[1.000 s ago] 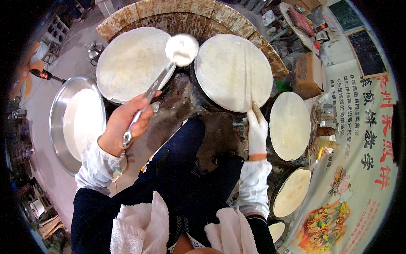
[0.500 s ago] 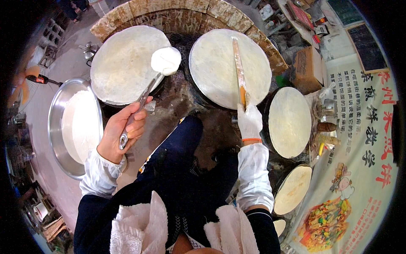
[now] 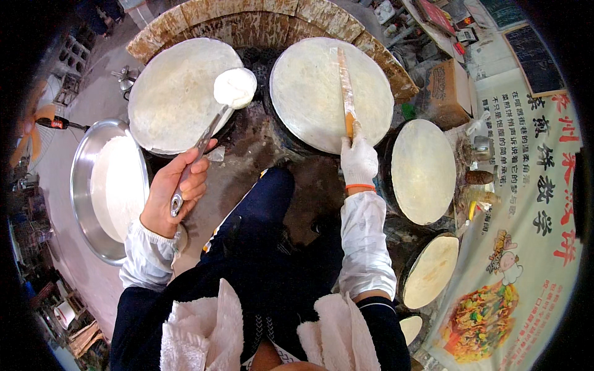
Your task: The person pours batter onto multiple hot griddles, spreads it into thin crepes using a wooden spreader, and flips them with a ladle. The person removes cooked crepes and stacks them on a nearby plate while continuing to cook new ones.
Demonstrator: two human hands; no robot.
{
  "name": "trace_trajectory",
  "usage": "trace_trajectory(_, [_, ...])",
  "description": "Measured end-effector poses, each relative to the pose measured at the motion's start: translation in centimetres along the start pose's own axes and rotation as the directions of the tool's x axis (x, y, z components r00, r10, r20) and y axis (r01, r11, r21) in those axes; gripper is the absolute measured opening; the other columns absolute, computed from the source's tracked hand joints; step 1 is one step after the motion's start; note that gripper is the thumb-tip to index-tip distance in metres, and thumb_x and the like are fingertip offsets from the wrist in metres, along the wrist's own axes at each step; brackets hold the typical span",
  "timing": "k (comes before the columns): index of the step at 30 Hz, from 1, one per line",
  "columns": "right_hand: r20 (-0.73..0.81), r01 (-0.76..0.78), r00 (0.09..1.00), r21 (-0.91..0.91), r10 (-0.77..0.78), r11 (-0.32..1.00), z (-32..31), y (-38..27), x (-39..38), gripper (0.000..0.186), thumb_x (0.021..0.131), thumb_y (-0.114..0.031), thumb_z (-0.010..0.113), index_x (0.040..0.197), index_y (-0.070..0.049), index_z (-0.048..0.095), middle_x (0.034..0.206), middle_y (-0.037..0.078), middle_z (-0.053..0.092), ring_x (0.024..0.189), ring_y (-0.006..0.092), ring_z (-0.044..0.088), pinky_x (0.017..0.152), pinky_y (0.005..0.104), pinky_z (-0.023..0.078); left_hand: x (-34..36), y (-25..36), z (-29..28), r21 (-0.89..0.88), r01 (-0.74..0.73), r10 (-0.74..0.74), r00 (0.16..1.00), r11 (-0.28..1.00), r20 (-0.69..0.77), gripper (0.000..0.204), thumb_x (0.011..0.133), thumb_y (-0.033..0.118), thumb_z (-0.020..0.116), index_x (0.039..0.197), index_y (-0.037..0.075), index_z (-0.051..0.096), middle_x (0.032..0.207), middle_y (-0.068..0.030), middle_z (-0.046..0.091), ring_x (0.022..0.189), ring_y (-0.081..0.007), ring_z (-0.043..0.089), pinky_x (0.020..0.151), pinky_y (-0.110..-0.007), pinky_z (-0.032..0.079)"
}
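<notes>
Bare fingers of my left hand (image 3: 179, 188) wrap round the handle of a metal ladle (image 3: 204, 139). Its bowl, heaped with white batter (image 3: 235, 86), hangs over the right edge of the far-left round griddle (image 3: 176, 102). My right hand (image 3: 359, 162), in a white knit glove, grips the wooden handle of a long, flat scraper (image 3: 344, 80). The scraper's pale-smeared blade lies over the far-right round griddle (image 3: 309, 102), pointing away from me. A thin pale layer covers both griddles. Left of my left hand stands a steel basin (image 3: 80, 185) of white batter.
More round griddles curve down my right side, including a middle one (image 3: 424, 173) and a smaller one (image 3: 431, 272). Behind the far griddles runs a curved, stained guard (image 3: 260, 15). A cardboard box (image 3: 448, 89) and bottles (image 3: 479, 177) stand at the right, beside a printed banner (image 3: 495, 247).
My gloved right hand has moved slightly forward with the scraper over the griddle. The ladle stays nearly in place. The whole view has shifted a little.
</notes>
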State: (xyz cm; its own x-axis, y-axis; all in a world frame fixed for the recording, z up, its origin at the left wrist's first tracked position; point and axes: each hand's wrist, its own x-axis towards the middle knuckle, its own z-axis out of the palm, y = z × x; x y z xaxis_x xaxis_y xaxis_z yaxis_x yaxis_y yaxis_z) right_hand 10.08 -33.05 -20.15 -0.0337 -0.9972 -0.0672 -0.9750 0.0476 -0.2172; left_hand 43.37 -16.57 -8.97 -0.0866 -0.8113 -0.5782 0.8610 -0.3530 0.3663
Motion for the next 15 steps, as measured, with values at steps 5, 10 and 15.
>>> trace_trajectory(5, [-0.194,0.140,0.977,0.243,-0.093,0.960,0.6,1.9,-1.5,0.049,0.092,-0.032,0.061,0.137,-0.014,0.057,0.102,0.022,0.071,0.091,0.0392,0.069,0.079,0.0483,0.055,0.1,0.2,-1.2,-0.019,0.038,-0.037,0.998,0.999,0.054,0.036,0.106,0.017,0.044,0.137,-0.002,0.046,0.077,-0.0004,0.049,0.047,-0.0052,0.037,0.039,-0.020,0.033])
trace_trajectory(10, [-0.133,0.017,0.991,0.281,0.021,0.959,0.4,0.6,-0.6,0.050,0.091,-0.031,0.065,0.134,-0.006,0.060,0.110,0.025,0.069,0.102,0.0408,0.067,0.088,0.0465,0.053,0.5,0.3,-0.8,-0.018,0.025,-0.024,0.999,1.000,0.031,0.036,0.106,0.017,0.044,0.137,-0.002,0.046,0.076,-0.0003,0.048,0.046,-0.0052,0.038,0.038,-0.020,0.034])
trace_trajectory(15, [-0.017,0.014,1.000,0.326,-0.009,0.945,1.1,0.0,1.2,0.049,0.091,-0.033,0.062,0.137,-0.014,0.058,0.108,0.023,0.070,0.098,0.0417,0.068,0.086,0.0485,0.053,0.5,0.2,-0.3,-0.004,0.011,-0.010,1.000,1.000,0.027,0.037,0.107,0.017,0.043,0.137,-0.003,0.045,0.076,-0.0001,0.047,0.046,-0.0051,0.038,0.038,-0.020,0.035])
